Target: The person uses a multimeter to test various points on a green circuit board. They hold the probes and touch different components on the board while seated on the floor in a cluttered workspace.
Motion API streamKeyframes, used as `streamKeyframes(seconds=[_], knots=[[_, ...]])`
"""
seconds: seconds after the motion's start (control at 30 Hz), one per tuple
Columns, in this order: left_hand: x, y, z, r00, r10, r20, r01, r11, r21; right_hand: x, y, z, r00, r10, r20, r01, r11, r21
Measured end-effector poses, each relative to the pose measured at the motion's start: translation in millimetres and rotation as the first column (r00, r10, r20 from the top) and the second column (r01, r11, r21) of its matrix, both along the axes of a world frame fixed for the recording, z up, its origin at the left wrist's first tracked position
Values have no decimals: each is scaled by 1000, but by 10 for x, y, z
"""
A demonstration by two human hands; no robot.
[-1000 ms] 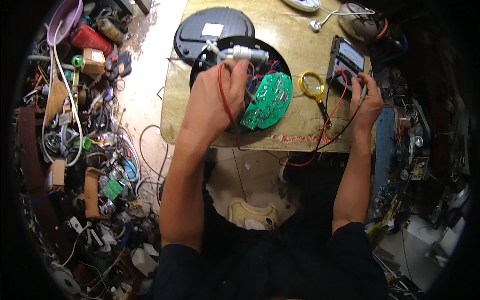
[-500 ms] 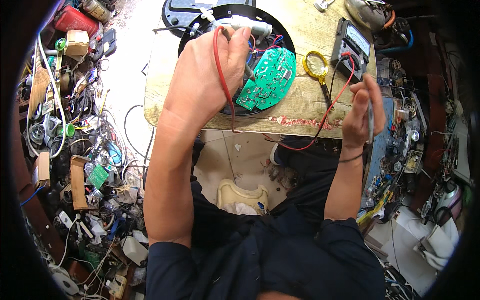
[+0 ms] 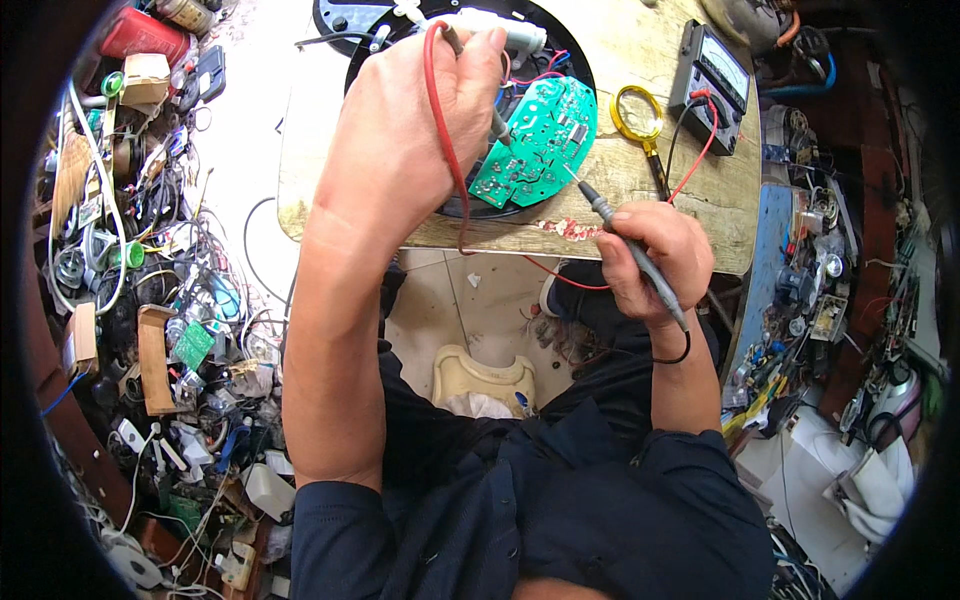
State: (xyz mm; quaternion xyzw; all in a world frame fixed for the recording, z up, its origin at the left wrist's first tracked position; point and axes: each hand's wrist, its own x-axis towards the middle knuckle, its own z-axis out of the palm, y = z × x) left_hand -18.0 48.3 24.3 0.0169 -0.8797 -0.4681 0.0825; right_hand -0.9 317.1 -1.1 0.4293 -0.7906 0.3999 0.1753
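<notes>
My left hand (image 3: 415,120) is closed around a grey test probe with a red lead (image 3: 445,125), its tip down at the left part of a green circuit board (image 3: 540,140). The board lies in a round black housing (image 3: 468,208), among red and blue wires. In my right hand (image 3: 660,255), a second grey test probe (image 3: 640,255) with a black lead slants up and left, its thin tip at the board's right edge; whether it touches I cannot tell. An analog multimeter (image 3: 712,88) with both leads plugged in sits at the back right of the wooden table (image 3: 480,237).
Between board and meter lies a yellow-rimmed magnifying glass (image 3: 637,115). A metal pot-like vessel (image 3: 745,20) stands at the far right corner. Heaped cables and parts (image 3: 190,340) fill the floor on the left. Below the table is a cream plastic stool (image 3: 484,375).
My right hand has swung left from beside the multimeter and brought the black-lead probe over to the board. My left hand stays at the board with its probe. The view has shifted slightly.
</notes>
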Motion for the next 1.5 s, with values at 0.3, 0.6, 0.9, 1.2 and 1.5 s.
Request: streamKeyframes(seconds=[0.3, 0.6, 0.9, 1.2, 1.5], knots=[[24, 9, 9, 998, 35, 44, -37, 998, 44, -23, -42, -26, 999, 23, -31, -23, 999, 30], [3, -47, -85, 987, -65, -146, 55, 996, -72, -14, -40, -30, 999, 18, -36, -16, 999, 52], [33, 9, 35, 1000, -15, 26, 13, 997, 72, -30, -67, -33, 998, 24, -52, -22, 999, 39], [21, -28, -40, 998, -39, -44, 39, 999, 2, -30, -75, -49, 999, 27, -48, -26, 999, 19], [20, 0, -2, 998, 1, 58, -4, 998, 63, -20, -64, -31, 999, 22, -46, -20, 998, 51]])
